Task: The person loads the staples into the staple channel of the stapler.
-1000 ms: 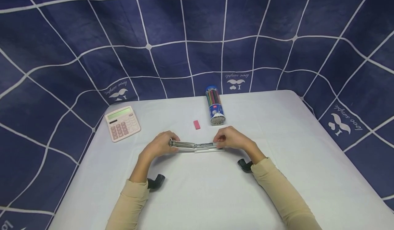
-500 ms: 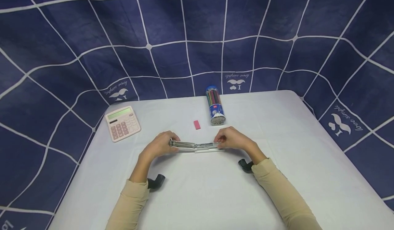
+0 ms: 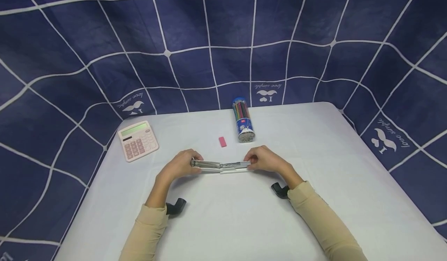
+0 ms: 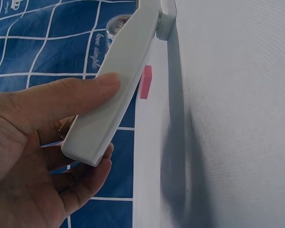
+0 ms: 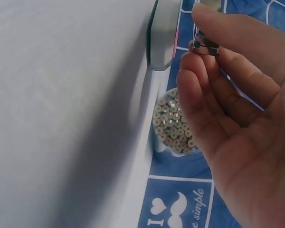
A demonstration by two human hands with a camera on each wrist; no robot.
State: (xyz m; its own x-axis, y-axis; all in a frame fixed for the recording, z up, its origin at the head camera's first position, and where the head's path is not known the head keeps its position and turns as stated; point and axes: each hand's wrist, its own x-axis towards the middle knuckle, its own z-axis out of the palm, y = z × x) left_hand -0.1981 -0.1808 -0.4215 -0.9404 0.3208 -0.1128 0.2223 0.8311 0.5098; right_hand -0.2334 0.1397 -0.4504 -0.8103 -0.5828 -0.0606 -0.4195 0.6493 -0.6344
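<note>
A white stapler (image 3: 209, 165) lies opened out, hinge at its middle, with its metal inside facing up in the head view. My left hand (image 3: 182, 163) grips the end of its raised cover; in the left wrist view the thumb lies along the white cover (image 4: 113, 99) and the other fingers curl behind it. At the opposite end, my right hand (image 3: 266, 159) pinches the tip of the metal staple magazine (image 5: 206, 46) between thumb and fingers. The white base (image 5: 164, 45) sits below that magazine, close over the tabletop. Part of the magazine's tip is hidden by my fingers.
Beyond the stapler lies a pink eraser (image 3: 222, 141). A clear tub of pencils (image 3: 244, 123) with a blue end lies behind my right hand. A pink calculator (image 3: 138, 141) is at the back left of the white table (image 3: 223, 222). Blue checked cloth (image 3: 195, 28) hangs behind.
My right hand has shifted slightly right, and more of the metal magazine's end shows beside its fingers. My left hand keeps its grip on the cover, nearly unmoved.
</note>
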